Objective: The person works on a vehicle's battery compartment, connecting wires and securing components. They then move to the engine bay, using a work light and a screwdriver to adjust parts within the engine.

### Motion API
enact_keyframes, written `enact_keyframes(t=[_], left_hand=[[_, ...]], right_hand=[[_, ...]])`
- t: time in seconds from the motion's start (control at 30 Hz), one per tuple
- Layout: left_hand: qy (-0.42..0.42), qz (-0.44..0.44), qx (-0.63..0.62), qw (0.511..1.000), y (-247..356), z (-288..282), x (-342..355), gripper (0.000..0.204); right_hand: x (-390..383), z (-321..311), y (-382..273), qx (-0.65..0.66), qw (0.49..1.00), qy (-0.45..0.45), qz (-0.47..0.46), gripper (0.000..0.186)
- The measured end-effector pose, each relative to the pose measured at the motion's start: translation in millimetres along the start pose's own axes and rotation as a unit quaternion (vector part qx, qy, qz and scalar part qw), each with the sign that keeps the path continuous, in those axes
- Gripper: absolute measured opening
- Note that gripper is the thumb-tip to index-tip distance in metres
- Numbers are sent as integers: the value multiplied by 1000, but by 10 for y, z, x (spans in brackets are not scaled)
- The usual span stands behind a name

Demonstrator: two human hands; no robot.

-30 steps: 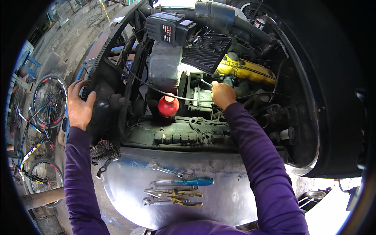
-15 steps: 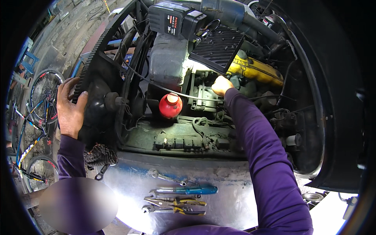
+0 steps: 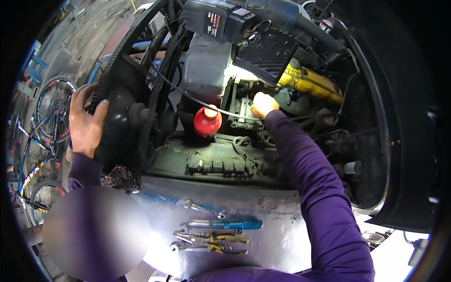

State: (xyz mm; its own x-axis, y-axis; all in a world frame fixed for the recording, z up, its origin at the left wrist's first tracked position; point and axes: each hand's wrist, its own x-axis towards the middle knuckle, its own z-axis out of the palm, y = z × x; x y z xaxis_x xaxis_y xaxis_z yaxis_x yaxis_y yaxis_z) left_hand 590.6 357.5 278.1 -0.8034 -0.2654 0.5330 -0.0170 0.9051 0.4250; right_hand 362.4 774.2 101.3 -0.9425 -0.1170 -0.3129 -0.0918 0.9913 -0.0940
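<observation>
My left hand (image 3: 86,120) grips the black ridged edge (image 3: 112,70) of the open engine bay, thumb and fingers curled over it. My right hand (image 3: 264,104) is closed over the metal component (image 3: 243,113) mid-engine, below a black ribbed panel (image 3: 264,58); what it holds is hidden. A grey cable (image 3: 188,96) runs just below that hand. Nearby are a red bottle (image 3: 206,126) and a yellow engine cover (image 3: 312,82). A wrench (image 3: 202,207), a blue-handled tool (image 3: 239,224) and several pliers and wrenches (image 3: 221,239) lie on the metal front panel (image 3: 263,202).
A battery pack (image 3: 211,19) sits at the top of the bay. A dark cloth (image 3: 121,180) hangs at the front left corner. A bicycle (image 3: 44,141) stands at left on the concrete floor (image 3: 77,37). The dark bodywork (image 3: 404,117) borders the right side.
The view has shifted, with the engine appearing higher and further right. A wrench seen in my right hand one second ago is now hidden as that hand has turned. My left hand stays on the edge.
</observation>
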Motion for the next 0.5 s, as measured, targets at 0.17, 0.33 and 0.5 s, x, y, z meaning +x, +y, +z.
enact_keyframes(t=[0.17, 0.33, 0.5], left_hand=[[4, -3, 25, 1000, -118, 14, 28, 48], [16, -9, 27, 999, -168, 58, 44, 50], [21, -31, 36, 999, -156, 102, 53, 51]], right_hand=[[-364, -444, 173, -72, 987, 127, -60, 25], [-2008, -536, 325, 95, 942, 237, -218, 20], [-3417, -295, 161, 289, 919, 5, -269, 14]])
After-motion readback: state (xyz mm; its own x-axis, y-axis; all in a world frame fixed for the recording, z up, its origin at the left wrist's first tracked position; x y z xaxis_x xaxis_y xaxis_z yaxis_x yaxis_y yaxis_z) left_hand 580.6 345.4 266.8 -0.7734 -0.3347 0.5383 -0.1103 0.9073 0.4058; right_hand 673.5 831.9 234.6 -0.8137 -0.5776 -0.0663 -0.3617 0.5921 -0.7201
